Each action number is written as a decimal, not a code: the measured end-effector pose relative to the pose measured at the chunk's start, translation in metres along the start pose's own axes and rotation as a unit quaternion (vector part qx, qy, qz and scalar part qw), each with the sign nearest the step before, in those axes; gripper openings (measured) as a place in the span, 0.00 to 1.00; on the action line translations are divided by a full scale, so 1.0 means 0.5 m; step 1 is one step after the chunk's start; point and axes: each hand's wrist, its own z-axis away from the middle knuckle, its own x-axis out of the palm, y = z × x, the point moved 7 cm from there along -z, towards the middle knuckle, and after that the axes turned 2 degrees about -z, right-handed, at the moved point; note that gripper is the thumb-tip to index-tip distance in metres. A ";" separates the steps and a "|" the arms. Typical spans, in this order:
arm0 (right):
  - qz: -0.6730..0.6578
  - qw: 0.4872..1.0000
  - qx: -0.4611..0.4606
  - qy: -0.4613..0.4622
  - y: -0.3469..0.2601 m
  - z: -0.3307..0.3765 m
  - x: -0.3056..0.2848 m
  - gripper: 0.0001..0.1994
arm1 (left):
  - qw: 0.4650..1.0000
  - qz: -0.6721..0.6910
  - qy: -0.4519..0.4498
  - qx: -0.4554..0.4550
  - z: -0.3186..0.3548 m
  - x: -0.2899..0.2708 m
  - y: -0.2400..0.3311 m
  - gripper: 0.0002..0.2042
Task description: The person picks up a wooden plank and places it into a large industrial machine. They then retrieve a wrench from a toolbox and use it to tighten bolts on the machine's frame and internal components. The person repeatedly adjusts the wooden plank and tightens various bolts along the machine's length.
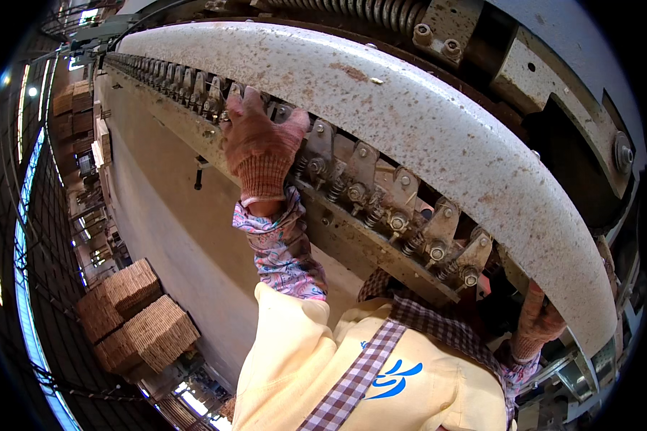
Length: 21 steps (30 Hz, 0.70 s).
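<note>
My left hand [262, 147], in a worn reddish-brown knit glove, rests on a row of metal clamps with bolts and springs [397, 222]. Its fingers are apart, with the tips partly lost among the clamps; no held object shows. Over the row bulges a long, curved, rust-speckled pale metal cover [381, 86]. My right hand [538, 322], gloved alike, is by the cover's lower right end. Its fingers are partly hidden there, and whether they grip anything does not show.
Along the clamps runs a dusty metal rail [359, 241]. Bolted brackets [553, 86] and a thick coil spring [366, 8] sit behind the cover. Stacks of thin brownish sheets [158, 334] stand on the floor at the lower left.
</note>
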 end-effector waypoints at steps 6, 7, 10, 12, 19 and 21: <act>-0.092 0.994 -0.010 0.053 -0.015 -0.010 -0.007 0.19 | 0.990 0.012 0.060 0.124 -0.012 0.023 -0.006 0.40; -0.097 0.993 -0.013 0.060 -0.017 -0.011 -0.008 0.19 | 0.988 0.032 0.054 0.139 -0.012 0.014 -0.005 0.41; -0.055 0.998 0.016 0.024 -0.009 -0.002 0.001 0.20 | 0.986 0.090 -0.020 0.137 0.007 0.000 -0.002 0.43; -0.047 0.998 0.034 -0.017 0.001 0.001 0.006 0.18 | 0.988 0.067 -0.050 0.131 0.052 0.003 0.017 0.44; -0.065 0.994 0.089 -0.006 0.011 -0.005 0.003 0.13 | 0.983 -0.020 0.090 0.161 0.106 -0.011 0.067 0.39; -0.057 0.996 0.067 -0.008 0.006 -0.016 0.005 0.13 | 0.995 0.003 0.052 0.088 0.118 -0.029 0.080 0.37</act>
